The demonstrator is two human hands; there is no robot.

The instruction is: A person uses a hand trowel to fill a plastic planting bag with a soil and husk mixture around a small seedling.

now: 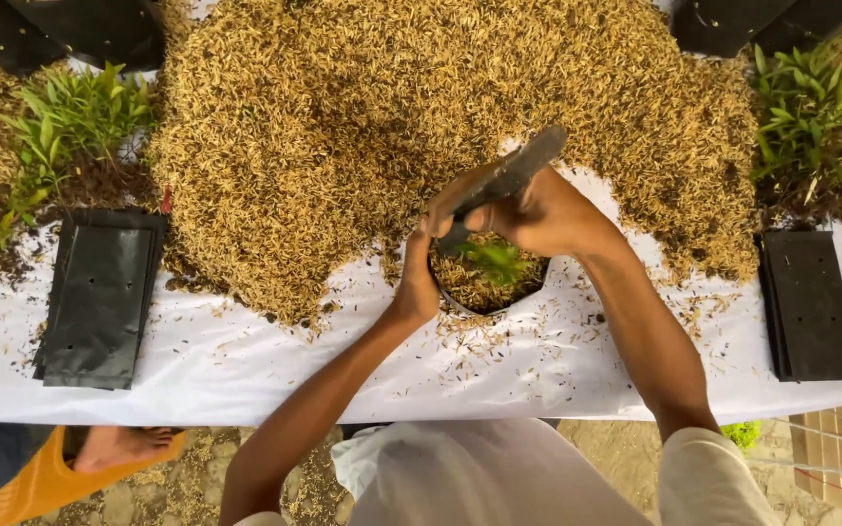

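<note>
Golden-brown rice husk lies in a wide heap [421,127] on the white-covered counter [246,360], seen from the head camera. At the heap's near edge stands a small round black nursery bag [484,292], filled with husk and carrying a green seedling [494,261]. The left hand [419,282] is closed on the bag's rim and steadies it. The right hand [538,214] is closed around a dark flat tool [509,175], whose tip points down into the bag beside the seedling. The step in hand looks like pressing the husk around the plant; the next move probably needs gentle pushes, clear of the stem. Flat black bags lie stacked at the left [99,297] and at the right [811,307], with green seedling bunches [65,122] behind them.
</note>
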